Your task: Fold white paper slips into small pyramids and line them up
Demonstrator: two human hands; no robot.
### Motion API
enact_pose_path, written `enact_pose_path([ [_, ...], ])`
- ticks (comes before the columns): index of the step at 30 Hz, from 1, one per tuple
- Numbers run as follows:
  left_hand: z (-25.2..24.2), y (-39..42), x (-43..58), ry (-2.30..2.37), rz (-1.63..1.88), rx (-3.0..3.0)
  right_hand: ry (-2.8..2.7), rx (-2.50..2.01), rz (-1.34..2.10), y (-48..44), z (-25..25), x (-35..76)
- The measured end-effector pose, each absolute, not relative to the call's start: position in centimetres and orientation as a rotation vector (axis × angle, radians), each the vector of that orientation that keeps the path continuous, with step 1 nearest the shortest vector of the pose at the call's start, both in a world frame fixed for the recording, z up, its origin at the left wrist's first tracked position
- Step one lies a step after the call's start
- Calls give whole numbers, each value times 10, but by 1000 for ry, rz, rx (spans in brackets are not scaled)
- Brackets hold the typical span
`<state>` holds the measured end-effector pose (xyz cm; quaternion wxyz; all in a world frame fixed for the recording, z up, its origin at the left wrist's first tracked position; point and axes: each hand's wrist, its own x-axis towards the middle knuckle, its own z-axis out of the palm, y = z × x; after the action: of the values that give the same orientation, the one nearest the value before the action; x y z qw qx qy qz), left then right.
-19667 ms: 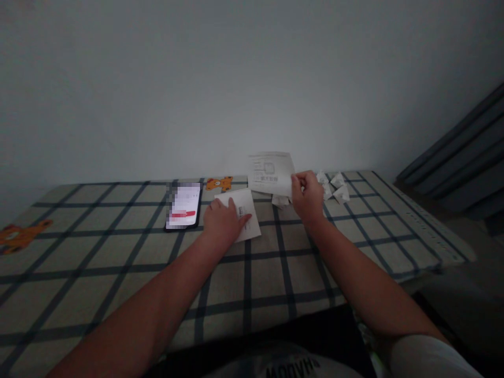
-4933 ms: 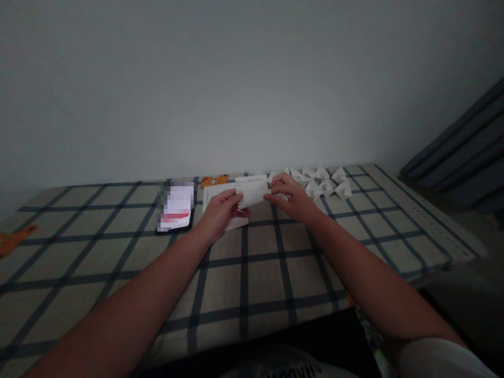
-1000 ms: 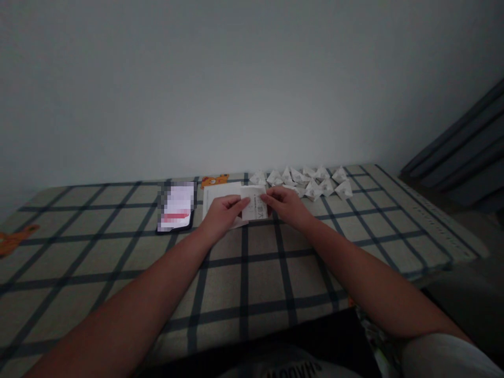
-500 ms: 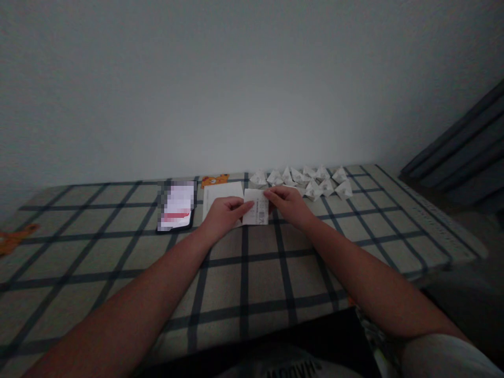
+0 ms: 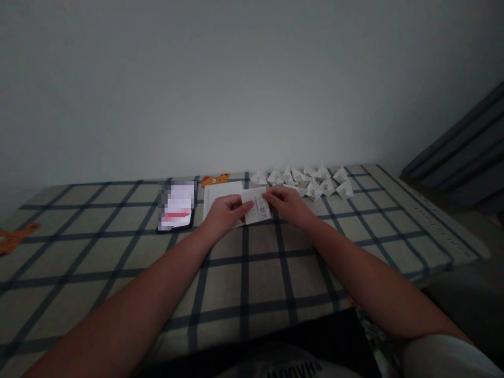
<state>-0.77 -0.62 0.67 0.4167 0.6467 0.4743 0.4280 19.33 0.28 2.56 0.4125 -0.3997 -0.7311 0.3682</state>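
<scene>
Between my two hands is a small piece of printed white paper, tilted a little. My left hand pinches its left side, thumb lying on the front. At the upper right corner, my right hand grips the same paper between thumb and fingers. Behind my left hand lies a white sheet or stack of paper, partly covered by the hand. Several folded white paper shapes with pointed tops sit just beyond my right hand.
A phone with a lit, blurred screen lies to the left. Everything rests on a checked cloth with orange bear prints, against a pale wall. A dark curtain hangs at the right.
The printed paper has turned slightly anticlockwise between my hands and now sits askew. Both hands stay in almost the same place.
</scene>
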Motion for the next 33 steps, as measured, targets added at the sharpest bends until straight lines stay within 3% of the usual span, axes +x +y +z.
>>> enact_pose_path([
  [20,7,-7,-6,1256,1152,1538,-1810,-861,1319,2,21,188],
  [26,9,-9,-5,1236,1140,1531,-1938,-917,1209,3,19,190],
  [33,7,-8,-6,1251,1206,1520,-1953,-790,1334,0,21,190],
])
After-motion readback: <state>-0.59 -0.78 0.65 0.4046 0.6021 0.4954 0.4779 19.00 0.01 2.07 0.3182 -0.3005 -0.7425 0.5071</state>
